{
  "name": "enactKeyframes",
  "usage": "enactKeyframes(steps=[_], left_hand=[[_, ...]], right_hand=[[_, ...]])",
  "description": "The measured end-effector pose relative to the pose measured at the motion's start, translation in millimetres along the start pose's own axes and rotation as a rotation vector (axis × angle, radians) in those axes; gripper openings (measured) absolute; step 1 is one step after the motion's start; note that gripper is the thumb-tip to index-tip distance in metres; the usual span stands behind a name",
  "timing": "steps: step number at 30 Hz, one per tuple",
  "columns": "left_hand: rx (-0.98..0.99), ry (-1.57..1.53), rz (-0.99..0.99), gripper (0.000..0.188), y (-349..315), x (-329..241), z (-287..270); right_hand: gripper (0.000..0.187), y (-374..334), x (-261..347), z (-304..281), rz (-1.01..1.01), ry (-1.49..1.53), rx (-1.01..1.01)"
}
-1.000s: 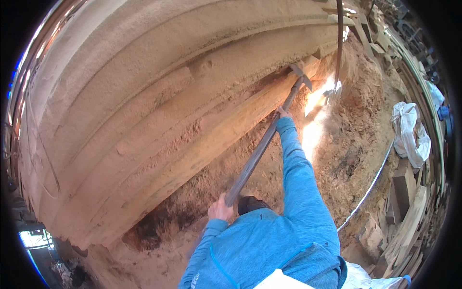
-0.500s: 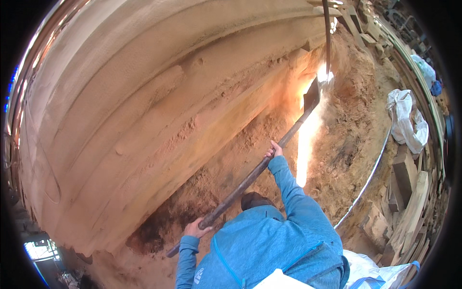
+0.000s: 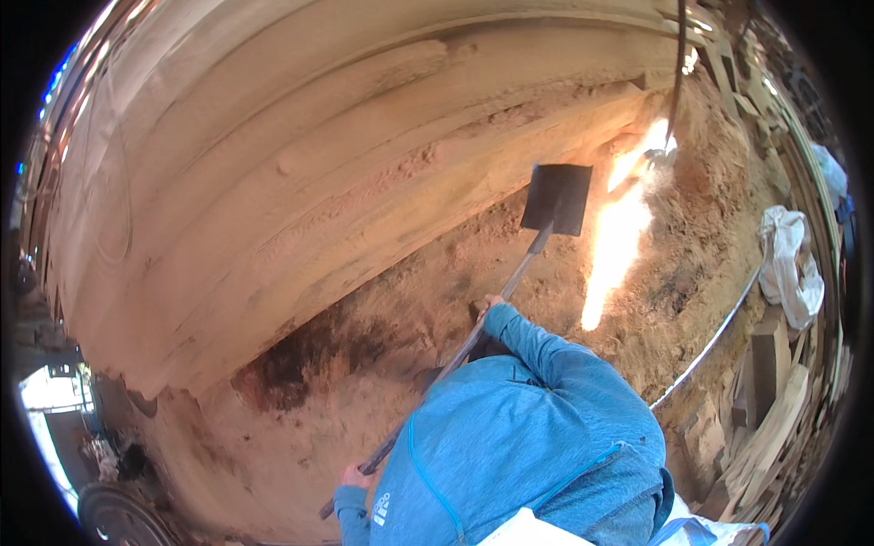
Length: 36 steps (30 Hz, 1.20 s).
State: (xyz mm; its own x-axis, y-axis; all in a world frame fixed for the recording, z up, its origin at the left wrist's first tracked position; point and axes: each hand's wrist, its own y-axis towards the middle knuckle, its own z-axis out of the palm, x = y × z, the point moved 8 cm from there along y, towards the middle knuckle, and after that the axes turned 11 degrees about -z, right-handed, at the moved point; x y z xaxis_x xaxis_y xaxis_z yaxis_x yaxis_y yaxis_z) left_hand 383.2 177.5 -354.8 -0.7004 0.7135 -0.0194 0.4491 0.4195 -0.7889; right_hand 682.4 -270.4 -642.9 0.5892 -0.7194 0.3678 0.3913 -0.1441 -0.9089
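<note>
A long-handled shovel slants across the middle, its flat dark blade up at the far end. My left hand is closed around the lower part of the handle, close to its butt end. Farther up the shaft, my right hand grips it, partly hidden by the blue sleeve. The blade hangs over brown ground, just left of a glaring bright strip and apart from it. Nothing distinct shows on the blade.
A large curved, sand-coloured wall bulges over the left. Near the strip's top end stands a dark upright rod. On the right lie a white sack, a pale hose and wood pieces.
The shovel's blade has swung away from the bright strip to its left and turned its flat face into view. Both my hands have moved down and left with the handle, and the view has shifted.
</note>
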Motion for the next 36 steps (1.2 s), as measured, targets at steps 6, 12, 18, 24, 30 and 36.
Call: enactKeyframes(steps=[6,12,18,24,30,36], left_hand=[[-0.347,0.299,-0.267,0.035,-131.2,122.4,-53.0],[-0.626,0.266,-0.394,0.025,-236.3,142.6,-109.3],[-0.680,0.368,-0.504,0.024,-253.3,115.0,-118.8],[-0.820,0.447,-0.281,0.028,-235.1,48.8,-109.9],[-0.770,0.516,-0.234,0.029,-196.4,-29.8,-123.6],[-0.859,0.549,-0.051,0.031,-141.2,-189.8,-139.1]], right_hand=[[0.019,-76.7,-207.0,51.7,0.393,-0.053,0.065],[0.020,-175.5,-295.9,127.0,0.586,-0.096,0.240],[0.020,-174.1,-308.1,161.6,0.672,-0.116,0.358],[0.020,-136.3,-239.1,146.1,0.568,-0.052,0.427],[0.023,-77.8,-139.7,141.9,0.388,-0.003,0.396],[0.021,32.4,-3.9,133.8,0.372,0.226,0.568]])
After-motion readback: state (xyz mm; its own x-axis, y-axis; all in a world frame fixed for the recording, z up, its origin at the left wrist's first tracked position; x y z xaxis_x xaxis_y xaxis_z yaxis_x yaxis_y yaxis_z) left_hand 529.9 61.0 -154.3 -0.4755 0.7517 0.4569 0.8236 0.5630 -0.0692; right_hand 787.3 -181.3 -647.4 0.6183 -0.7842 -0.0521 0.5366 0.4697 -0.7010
